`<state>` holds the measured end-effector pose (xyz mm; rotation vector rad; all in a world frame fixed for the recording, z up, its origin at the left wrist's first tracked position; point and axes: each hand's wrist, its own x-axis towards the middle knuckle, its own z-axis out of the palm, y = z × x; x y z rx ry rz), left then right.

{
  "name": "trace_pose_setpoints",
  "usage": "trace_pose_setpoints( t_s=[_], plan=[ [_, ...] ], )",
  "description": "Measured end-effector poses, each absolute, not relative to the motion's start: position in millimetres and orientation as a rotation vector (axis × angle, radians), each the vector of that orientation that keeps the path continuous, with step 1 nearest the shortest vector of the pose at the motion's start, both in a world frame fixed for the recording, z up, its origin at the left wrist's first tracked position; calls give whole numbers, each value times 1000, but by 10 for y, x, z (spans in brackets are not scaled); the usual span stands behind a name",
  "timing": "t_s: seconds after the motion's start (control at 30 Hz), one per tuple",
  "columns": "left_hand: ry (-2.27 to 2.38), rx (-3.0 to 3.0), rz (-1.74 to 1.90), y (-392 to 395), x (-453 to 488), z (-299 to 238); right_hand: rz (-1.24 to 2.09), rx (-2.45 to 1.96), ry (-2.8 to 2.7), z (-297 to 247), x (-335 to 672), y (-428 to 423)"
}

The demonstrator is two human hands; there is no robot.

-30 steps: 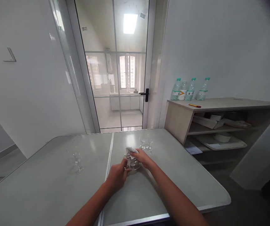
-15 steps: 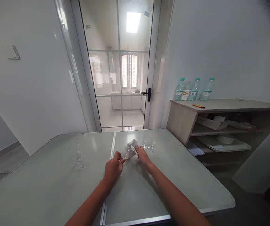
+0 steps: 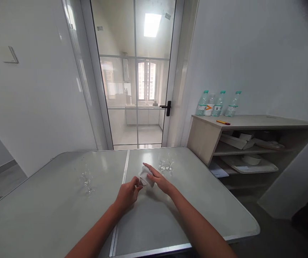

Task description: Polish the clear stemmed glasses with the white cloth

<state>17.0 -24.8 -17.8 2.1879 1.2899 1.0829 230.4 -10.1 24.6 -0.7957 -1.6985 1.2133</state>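
My left hand (image 3: 127,193) is closed on the stem end of a small clear wine glass (image 3: 142,181) held over the grey table (image 3: 170,222). A white cloth (image 3: 144,175) is wrapped round the glass bowl, and my right hand (image 3: 158,180) is closed over that cloth. Just beyond my right hand two clear stemmed glasses (image 3: 166,162) stand upright on the table. More stemmed glasses (image 3: 86,179) stand to the left of my left hand.
A glass door with a black handle (image 3: 167,106) is behind the table. On the right a wooden shelf unit (image 3: 240,123) carries several water bottles (image 3: 217,104) and a pen (image 3: 222,122); papers lie on its lower shelves.
My right hand has shifted the cloth from the glass's rim end to wrap over its bowl. My left hand has kept its hold on the stem end, turning the glass a little.
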Motion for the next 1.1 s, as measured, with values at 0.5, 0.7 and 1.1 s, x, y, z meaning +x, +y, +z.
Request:
trace_pose_setpoints(
  t_s=[0.5,0.7,1.1],
  plan=[
    [781,932,823,-222,296,-17,1066,-790,-1700,166,2284,-27],
    [761,920,807,-141,241,-73,812,-977,-1838,110,2214,-47],
    [1070,967,1005,-140,255,-142,404,-1112,-1482,120,2356,45]
  ],
)
